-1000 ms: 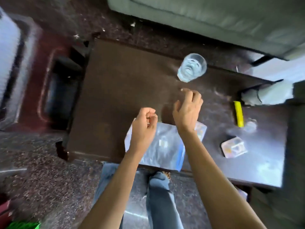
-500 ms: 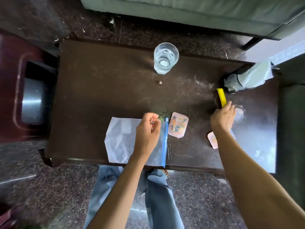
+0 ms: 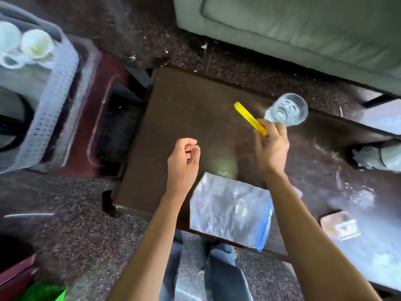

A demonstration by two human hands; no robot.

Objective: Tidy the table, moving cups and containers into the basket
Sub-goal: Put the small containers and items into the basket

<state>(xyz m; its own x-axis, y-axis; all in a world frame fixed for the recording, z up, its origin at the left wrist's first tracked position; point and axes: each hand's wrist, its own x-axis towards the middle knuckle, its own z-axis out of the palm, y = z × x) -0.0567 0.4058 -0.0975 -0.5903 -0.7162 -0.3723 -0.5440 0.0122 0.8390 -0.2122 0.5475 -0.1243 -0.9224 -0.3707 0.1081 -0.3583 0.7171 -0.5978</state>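
My right hand (image 3: 272, 146) holds a flat yellow stick-like object (image 3: 249, 118) above the dark brown table (image 3: 184, 127). Just past it a clear glass of water (image 3: 287, 110) stands near the table's far edge. My left hand (image 3: 184, 161) hovers over the table's left part, its fingers curled shut with nothing seen in them. A white slatted basket (image 3: 54, 105) at far left holds two white cups (image 3: 36, 44). A small orange-labelled container (image 3: 339, 224) lies on the table at right.
A clear zip bag with a blue edge (image 3: 232, 211) lies at the table's near edge. A maroon stool (image 3: 104, 118) stands between basket and table. A grey-green sofa (image 3: 303, 29) lies beyond. A wrapped roll (image 3: 379, 157) sits at right. My legs are below.
My right hand took the yellow object from the table's right side and carried it left, over by the glass. My left hand let go of the zip bag. The view swung left, showing the basket.
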